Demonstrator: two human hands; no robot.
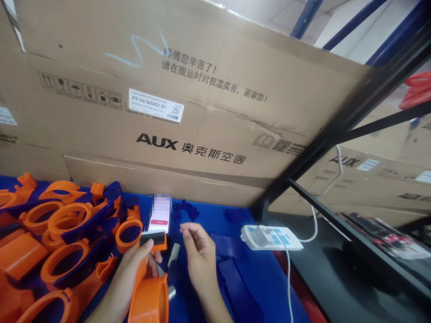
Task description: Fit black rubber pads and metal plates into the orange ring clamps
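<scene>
At the bottom centre of the frame I see my left hand (134,269) closed around an orange plastic part (150,291), thumb pressing its top end. My right hand (198,255) hovers just beside it, fingers loosely curled, holding nothing. More orange rings (60,224) heap at lower left on the blue table (256,278), below a cardboard box (188,103).

left: orange rings (63,233) heaped | ahead: phone (159,215) | right: blue mat (256,273) open
</scene>
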